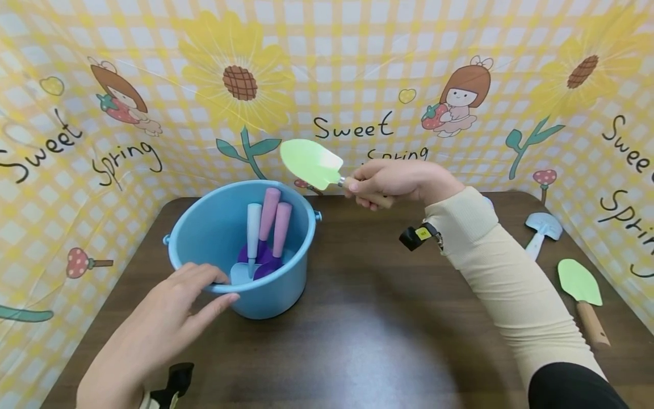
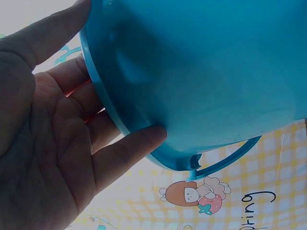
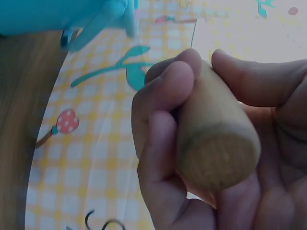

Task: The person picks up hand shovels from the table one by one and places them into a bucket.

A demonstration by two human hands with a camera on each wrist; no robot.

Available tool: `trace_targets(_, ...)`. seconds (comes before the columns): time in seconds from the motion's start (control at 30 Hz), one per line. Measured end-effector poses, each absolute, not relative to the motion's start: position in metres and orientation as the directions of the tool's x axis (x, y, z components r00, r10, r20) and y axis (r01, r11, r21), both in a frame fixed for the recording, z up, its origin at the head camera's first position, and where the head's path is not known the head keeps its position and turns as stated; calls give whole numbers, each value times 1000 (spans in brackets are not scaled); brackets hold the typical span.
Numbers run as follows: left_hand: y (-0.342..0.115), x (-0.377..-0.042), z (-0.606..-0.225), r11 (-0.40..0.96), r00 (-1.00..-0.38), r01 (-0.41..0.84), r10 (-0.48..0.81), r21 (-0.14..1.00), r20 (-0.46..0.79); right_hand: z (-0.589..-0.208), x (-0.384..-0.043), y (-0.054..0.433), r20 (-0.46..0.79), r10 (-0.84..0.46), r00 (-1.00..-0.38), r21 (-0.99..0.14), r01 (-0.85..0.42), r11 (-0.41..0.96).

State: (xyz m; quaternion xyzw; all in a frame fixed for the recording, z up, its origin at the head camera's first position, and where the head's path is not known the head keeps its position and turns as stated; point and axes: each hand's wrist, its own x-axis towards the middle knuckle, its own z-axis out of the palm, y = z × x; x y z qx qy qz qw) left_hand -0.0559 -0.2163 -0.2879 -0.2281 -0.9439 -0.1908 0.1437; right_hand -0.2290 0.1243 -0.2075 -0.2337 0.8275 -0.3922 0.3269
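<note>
A blue bucket [image 1: 271,298] stands on the table at left of centre. My left hand [image 1: 163,318] holds its near rim, the thumb outside and fingers over the edge; the left wrist view shows the bucket wall [image 2: 216,72] close up. Inside lean a light blue-handled tool [image 1: 254,233] and two pink-handled tools with purple heads [image 1: 269,213]. Raised to the right of the bucket, my right hand [image 1: 403,179] grips the wooden handle [image 3: 216,120] of a green trowel [image 1: 309,162]. Its blade points left, towards the space above the bucket's far rim.
On the table's right side lie another green trowel [image 1: 579,281] with a wooden handle and a light blue tool [image 1: 544,227], partly behind my right sleeve. A patterned yellow cloth [image 1: 347,68] walls the brown table [image 1: 357,318] at the back and sides.
</note>
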Motion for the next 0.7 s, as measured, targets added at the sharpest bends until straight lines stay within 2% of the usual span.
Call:
trace_targets(0.33, -217, -57, -287, 837, -869, 461, 359, 295, 339, -201, -223, 86, -384, -657, -649, -718, -237, 654)
trace_targets(0.53, -218, -57, -286, 845, -883, 441, 349, 302, 313, -196, -221, 64, -412, -679, -608, -682, -289, 672)
trace_targets(0.7, -217, -57, -287, 838, -870, 461, 361, 293, 337, -190, -220, 47, -451, -666, -594, -617, -332, 714)
